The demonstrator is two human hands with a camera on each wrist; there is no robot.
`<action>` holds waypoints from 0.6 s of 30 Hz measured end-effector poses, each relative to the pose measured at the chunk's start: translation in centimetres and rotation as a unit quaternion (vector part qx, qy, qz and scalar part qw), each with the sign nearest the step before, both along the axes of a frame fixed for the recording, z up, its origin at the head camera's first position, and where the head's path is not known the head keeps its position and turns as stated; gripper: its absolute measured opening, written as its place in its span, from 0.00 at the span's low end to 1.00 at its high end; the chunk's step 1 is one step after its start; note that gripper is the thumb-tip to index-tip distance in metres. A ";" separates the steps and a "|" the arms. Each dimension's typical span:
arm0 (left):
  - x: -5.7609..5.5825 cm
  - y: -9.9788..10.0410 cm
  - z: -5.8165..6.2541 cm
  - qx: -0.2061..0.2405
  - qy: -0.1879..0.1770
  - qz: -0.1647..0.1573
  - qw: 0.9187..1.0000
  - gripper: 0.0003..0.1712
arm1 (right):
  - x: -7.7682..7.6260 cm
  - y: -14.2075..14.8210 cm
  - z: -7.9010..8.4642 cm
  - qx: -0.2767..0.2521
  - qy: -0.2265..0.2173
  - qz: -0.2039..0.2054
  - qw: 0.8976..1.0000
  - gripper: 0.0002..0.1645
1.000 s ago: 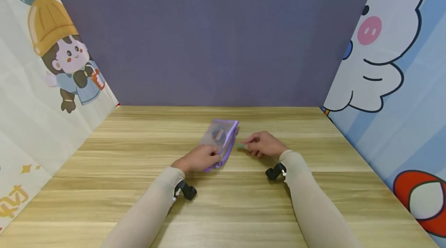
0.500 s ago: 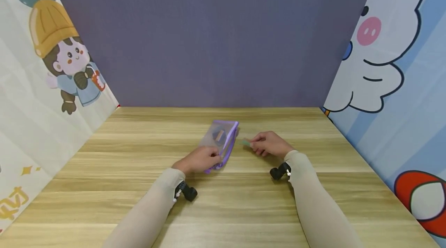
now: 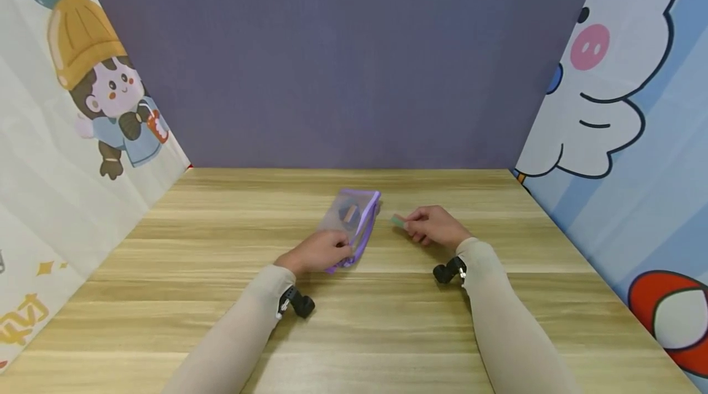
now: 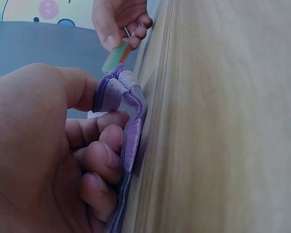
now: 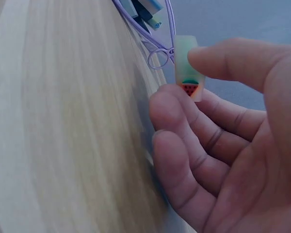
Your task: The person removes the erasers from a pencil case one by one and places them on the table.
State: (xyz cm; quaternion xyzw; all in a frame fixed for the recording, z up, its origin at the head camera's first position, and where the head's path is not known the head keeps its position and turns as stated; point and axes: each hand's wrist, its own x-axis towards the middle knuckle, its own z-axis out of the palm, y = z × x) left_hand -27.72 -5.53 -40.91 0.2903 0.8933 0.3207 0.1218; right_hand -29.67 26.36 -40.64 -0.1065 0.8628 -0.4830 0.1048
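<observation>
OK | right hand (image 3: 435,225): thumb-finger pinch on green watermelon-print block (image 5: 183,67), right of frame centre | left hand (image 3: 318,251) gripping purple-trimmed zip pouch (image 3: 334,220), frame centre | risk: block may slip, shallow end pinch

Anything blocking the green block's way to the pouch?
Nothing visible: in the head view, only tabletop shows between the green block in the right hand and the pouch. The left hand grips the pouch's near end, off that line.

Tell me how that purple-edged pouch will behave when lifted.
The pouch is probably floppy: its purple edging bends beside the left hand. Likely light, given its thin, see-through sheet. Its contents might spill if tipped, as its zipper edges stand apart.
</observation>
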 end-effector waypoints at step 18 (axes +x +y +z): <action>0.2 0.1 -0.1 0.000 0.005 0.006 1.000 0.15 | -0.1 1.4 -0.4 0.022 0.014 -0.042 0.999 0.22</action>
